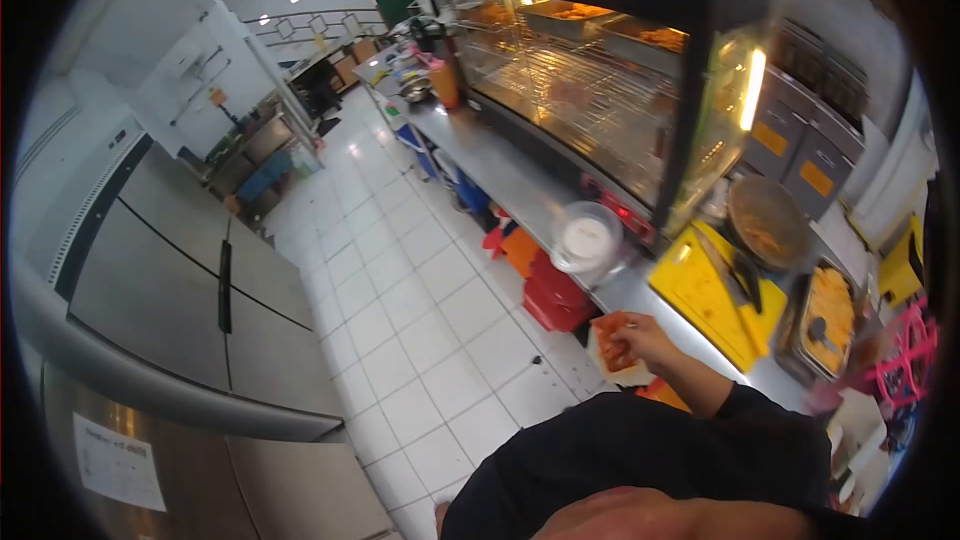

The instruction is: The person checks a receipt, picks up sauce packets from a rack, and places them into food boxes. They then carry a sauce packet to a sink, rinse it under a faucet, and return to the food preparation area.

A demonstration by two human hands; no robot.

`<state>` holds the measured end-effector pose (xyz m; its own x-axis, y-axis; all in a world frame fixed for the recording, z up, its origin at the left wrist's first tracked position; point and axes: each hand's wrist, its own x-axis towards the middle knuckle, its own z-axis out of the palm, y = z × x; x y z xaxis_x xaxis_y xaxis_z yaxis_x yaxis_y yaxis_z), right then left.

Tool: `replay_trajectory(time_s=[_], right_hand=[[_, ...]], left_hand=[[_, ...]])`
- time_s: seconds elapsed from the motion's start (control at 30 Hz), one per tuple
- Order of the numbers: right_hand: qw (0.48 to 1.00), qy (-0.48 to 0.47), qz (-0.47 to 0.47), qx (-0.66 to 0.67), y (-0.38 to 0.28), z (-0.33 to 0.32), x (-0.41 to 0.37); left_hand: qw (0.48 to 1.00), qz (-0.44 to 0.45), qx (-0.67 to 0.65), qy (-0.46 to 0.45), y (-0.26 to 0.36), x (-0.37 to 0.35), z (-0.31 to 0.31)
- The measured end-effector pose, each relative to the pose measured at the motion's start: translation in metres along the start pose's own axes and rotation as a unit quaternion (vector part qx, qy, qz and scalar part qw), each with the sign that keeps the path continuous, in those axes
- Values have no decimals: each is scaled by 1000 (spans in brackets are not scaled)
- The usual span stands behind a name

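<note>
My right hand [640, 338] reaches out from the right with its fingers closed on a small red-and-white paper box [606, 348]. The box is held low beside the counter edge, above the floor. Whether it holds anything is too small to tell. At the bottom edge is a blurred stretch of bare skin, seemingly my left hand or forearm [660, 518], with no fingers showing. Nearest on the counter is a yellow cutting board [690, 285] with a black-handled knife [747, 275] on it. A clear round tub with white contents [588, 240] stands at the counter edge.
A glass heated display case [570, 100] with food trays stands on the steel counter [510, 165]. A bowl [768, 220] and a metal pan of yellow-orange food [830, 315] sit at the right. Red bins [555, 295] are under the counter. A steel refrigerator [170, 260] lines the left.
</note>
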<state>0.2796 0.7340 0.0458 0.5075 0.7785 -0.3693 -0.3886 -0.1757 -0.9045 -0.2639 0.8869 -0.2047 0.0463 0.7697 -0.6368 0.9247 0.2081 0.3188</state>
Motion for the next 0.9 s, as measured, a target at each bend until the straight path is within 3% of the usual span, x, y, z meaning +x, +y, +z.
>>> replay_trajectory(time_s=[0.13,0.23,0.27,0.4,0.5,0.63,0.77,0.8,0.83,0.87,0.9], right_hand=[[987,-155,27,16,-27,163,138],[962,-267,55,-7,-47,272,232],[954,-298,24,-27,-60,303,256],[930,-359,75,30,-50,406,383],[930,-313,149,123,-77,457,447],[932,-276,180,151,-127,482,539],[953,-211,133,175,-174,501,636],[950,-210,120,195,-178,510,665],[948,-210,110,212,-183,519,692],[944,-213,107,227,-187,528,719],[939,-225,104,239,-196,543,753]], left_hand=[[996,-78,-22,-24,14,57,-42],[993,-86,-73,-17,40,119,-72],[992,-85,-88,-16,47,142,-81],[990,-64,-127,-6,83,244,-137],[990,-39,-133,-5,110,325,-193],[993,35,-109,23,157,441,-286],[962,241,-54,112,247,598,-454],[905,267,-315,97,266,645,-485],[869,277,-397,104,289,678,-523],[901,231,-340,138,324,677,-571],[899,230,-327,177,344,682,-604]])
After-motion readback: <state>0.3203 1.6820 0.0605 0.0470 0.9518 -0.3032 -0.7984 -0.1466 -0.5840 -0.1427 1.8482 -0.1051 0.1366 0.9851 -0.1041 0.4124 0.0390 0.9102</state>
